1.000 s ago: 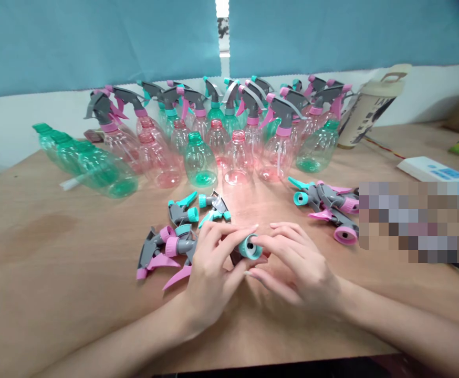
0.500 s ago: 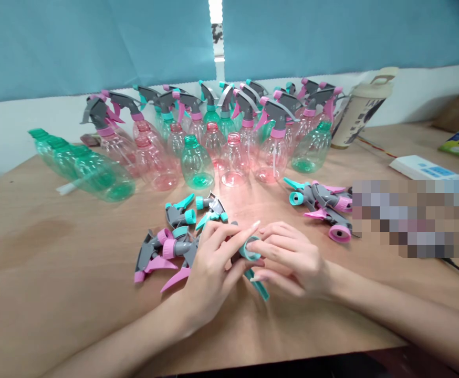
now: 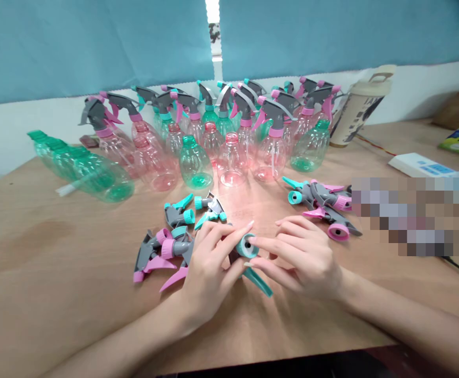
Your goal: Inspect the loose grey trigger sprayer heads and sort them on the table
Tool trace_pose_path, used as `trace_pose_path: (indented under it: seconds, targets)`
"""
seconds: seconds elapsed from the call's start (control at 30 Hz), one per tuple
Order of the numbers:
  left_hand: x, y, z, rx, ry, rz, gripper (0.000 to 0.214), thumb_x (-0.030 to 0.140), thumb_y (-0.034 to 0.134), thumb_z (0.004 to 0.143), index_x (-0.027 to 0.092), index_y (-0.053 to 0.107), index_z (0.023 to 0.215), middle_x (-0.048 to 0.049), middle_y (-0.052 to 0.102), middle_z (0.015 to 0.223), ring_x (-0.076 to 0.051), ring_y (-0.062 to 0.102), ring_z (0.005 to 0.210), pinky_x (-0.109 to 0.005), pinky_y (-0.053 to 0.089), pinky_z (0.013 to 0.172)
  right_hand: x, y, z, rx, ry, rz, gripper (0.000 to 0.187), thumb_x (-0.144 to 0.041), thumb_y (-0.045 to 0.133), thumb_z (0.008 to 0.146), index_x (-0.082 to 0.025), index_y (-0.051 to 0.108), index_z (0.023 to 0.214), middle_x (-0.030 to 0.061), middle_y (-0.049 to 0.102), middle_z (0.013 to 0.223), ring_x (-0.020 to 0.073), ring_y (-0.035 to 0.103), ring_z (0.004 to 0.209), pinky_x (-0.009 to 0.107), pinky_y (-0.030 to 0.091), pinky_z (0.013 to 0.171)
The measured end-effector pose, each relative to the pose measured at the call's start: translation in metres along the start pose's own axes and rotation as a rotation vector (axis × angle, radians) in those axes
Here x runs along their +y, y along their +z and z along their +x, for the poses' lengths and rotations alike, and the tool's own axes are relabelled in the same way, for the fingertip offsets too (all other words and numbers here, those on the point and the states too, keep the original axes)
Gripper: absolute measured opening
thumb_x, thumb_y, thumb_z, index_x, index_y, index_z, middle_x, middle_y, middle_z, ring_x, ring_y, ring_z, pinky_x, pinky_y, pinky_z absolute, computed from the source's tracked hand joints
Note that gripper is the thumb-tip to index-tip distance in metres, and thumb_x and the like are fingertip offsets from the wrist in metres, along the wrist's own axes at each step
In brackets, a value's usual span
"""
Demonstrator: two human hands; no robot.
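My left hand (image 3: 208, 268) is closed around a grey trigger sprayer head (image 3: 242, 249), its teal collar facing me and its teal trigger pointing down to the right. The collar's dark centre hole shows; most of the grey body is hidden by my fingers. My right hand (image 3: 310, 257) is just to the right, fingers apart and stretched toward the collar, the index fingertip at its rim. Beside my left hand lie loose sprayer heads, among them a pink-collared one (image 3: 148, 257) and a teal-collared one (image 3: 178, 212).
Behind stand several pink and green spray bottles, such as an open green bottle (image 3: 196, 163). Green bottles (image 3: 103, 173) lie at left. More sprayer heads (image 3: 320, 202) are piled at right, near a tumbler (image 3: 359, 110) and a white power strip (image 3: 422, 168). A blurred patch covers part of the right side.
My right hand has drawn back slightly to the right, and its index finger has moved from inside the collar to its rim. The collar's inside now shows.
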State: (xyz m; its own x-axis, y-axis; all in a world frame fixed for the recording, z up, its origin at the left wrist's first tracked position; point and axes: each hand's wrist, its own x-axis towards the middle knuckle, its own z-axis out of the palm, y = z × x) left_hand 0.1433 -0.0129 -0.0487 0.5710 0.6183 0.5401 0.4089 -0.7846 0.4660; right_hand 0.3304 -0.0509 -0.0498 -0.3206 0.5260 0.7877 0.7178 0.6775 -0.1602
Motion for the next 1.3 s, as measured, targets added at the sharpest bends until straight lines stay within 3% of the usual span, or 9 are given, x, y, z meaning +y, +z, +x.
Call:
trace_pose_path:
  seconds: [0.17, 0.33, 0.53, 0.8, 0.97, 1.1, 1.3]
  targets:
    - [0.001, -0.001, 0.002, 0.001, 0.027, -0.013, 0.041, 0.013, 0.055, 0.088, 0.024, 0.053, 0.128, -0.0049, 0.060, 0.098, -0.021, 0.048, 0.090, -0.036, 0.045, 0.080, -0.005, 0.007, -0.002, -0.018, 0.134, 0.291, 0.025, -0.023, 0.063, 0.084, -0.014, 0.060, 0.108, -0.0034, 0.064, 0.058, 0.0104, 0.053, 0.047, 0.037, 0.051, 0.074]
    - [0.003, -0.002, 0.004, -0.011, 0.075, -0.042, 0.040, 0.019, 0.057, 0.090, 0.025, 0.052, 0.128, -0.0040, 0.060, 0.100, -0.019, 0.047, 0.089, -0.034, 0.044, 0.080, -0.002, 0.007, -0.001, -0.023, 0.215, 0.429, 0.015, -0.018, 0.063, 0.084, -0.014, 0.061, 0.098, -0.0038, 0.062, 0.059, 0.0086, 0.053, 0.046, 0.037, 0.051, 0.078]
    - [0.002, -0.001, 0.003, -0.034, 0.081, -0.037, 0.039, 0.020, 0.057, 0.090, 0.025, 0.052, 0.128, -0.0042, 0.058, 0.097, -0.020, 0.046, 0.089, -0.033, 0.044, 0.079, 0.000, 0.007, -0.001, -0.004, 0.173, 0.437, 0.016, -0.018, 0.064, 0.083, -0.015, 0.057, 0.097, -0.0085, 0.051, 0.055, 0.0082, 0.050, 0.046, 0.038, 0.051, 0.081]
    - [0.002, -0.002, 0.003, -0.039, 0.099, -0.034, 0.038, 0.022, 0.057, 0.089, 0.020, 0.053, 0.127, -0.0051, 0.058, 0.097, -0.019, 0.046, 0.089, -0.032, 0.044, 0.078, 0.004, 0.005, 0.000, -0.044, 0.111, 0.362, 0.016, -0.020, 0.062, 0.083, -0.017, 0.056, 0.098, -0.0079, 0.053, 0.056, 0.0096, 0.053, 0.050, 0.039, 0.048, 0.084]
    - [0.003, -0.003, 0.004, -0.042, 0.104, -0.017, 0.034, 0.023, 0.056, 0.090, 0.019, 0.055, 0.123, -0.0049, 0.059, 0.095, -0.019, 0.046, 0.088, -0.032, 0.044, 0.078, 0.007, 0.001, 0.004, -0.090, 0.024, 0.207, 0.014, -0.026, 0.062, 0.085, -0.017, 0.055, 0.094, -0.0063, 0.053, 0.057, 0.0100, 0.053, 0.052, 0.037, 0.047, 0.084]
    - [0.004, -0.002, 0.003, -0.031, 0.102, -0.019, 0.028, 0.021, 0.058, 0.089, 0.017, 0.059, 0.116, -0.0054, 0.060, 0.093, -0.019, 0.046, 0.087, -0.032, 0.044, 0.076, 0.007, -0.001, 0.007, -0.107, -0.010, 0.207, 0.015, -0.025, 0.059, 0.088, -0.015, 0.054, 0.098, -0.0041, 0.057, 0.060, 0.0107, 0.053, 0.052, 0.034, 0.048, 0.078]
    - [0.003, -0.001, 0.004, -0.052, 0.070, -0.029, 0.027, 0.017, 0.062, 0.086, 0.019, 0.059, 0.113, -0.0048, 0.060, 0.095, -0.020, 0.046, 0.088, -0.033, 0.043, 0.077, 0.012, -0.005, 0.006, -0.249, 0.010, 0.317, 0.014, -0.015, 0.049, 0.091, -0.010, 0.056, 0.102, 0.0035, 0.064, 0.072, 0.0131, 0.059, 0.067, 0.026, 0.047, 0.064]
